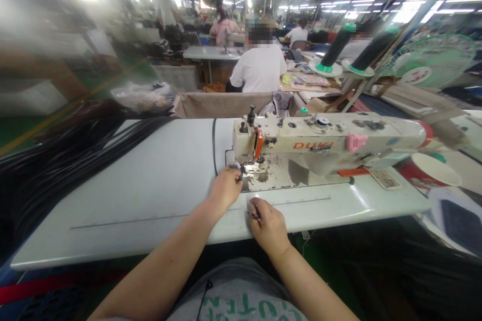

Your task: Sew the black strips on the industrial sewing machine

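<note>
A black strap [214, 145] runs down across the white sewing table to my left hand [226, 188]. The fingers of that hand are closed on its end, just left of the presser foot on the sewing machine [293, 140]. My right hand [269, 223] rests closer to me, over the table's front edge. It is curled round a small dark tool that looks like thread snips [256, 213], mostly hidden by the fingers. Many more black straps [124, 148] lie in a long bundle over the table's left side.
A ruler scale [150, 220] is marked along the table front [124, 246]. Black thread cones [335, 47] stand behind the machine, near a green fan [433, 62]. A fabric-lined bin [222, 105] sits beyond the table, with a seated person [259, 62] past it. A bowl [437, 170] is at right.
</note>
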The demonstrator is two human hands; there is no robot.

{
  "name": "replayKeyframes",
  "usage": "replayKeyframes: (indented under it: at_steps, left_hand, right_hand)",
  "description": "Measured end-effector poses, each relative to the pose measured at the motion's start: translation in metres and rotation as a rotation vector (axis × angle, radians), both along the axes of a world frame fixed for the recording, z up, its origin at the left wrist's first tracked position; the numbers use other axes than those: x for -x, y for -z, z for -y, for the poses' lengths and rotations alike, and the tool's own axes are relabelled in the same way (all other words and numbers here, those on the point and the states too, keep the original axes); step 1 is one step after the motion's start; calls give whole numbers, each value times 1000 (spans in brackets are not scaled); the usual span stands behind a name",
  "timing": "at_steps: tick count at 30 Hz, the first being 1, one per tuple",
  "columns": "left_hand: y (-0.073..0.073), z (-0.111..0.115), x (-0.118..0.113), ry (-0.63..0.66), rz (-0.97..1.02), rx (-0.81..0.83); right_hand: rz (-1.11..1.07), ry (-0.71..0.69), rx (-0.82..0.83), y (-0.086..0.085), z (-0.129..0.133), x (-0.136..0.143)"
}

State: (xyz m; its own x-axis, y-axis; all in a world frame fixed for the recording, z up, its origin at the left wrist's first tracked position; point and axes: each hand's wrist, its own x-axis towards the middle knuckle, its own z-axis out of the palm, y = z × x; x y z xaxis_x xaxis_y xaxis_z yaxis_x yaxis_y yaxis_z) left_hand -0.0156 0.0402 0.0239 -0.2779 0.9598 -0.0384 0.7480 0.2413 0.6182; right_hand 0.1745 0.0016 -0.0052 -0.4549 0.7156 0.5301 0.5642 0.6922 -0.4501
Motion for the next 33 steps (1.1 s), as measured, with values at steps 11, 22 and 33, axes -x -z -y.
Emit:
replayKeyframes:
  at_steps: [11,22,33]
  left_hand:
    - [-13,5,-22,7,-5,110]
    - [-10,34,-17,316,-299,116]
    - [47,29,9,546,-325,-347]
  right_hand:
    - [-73,-23,144,-1,2,-1]
    - [-451,-210,841,-33,1,-50]
    - [-545,976,547,-10,-6,-234]
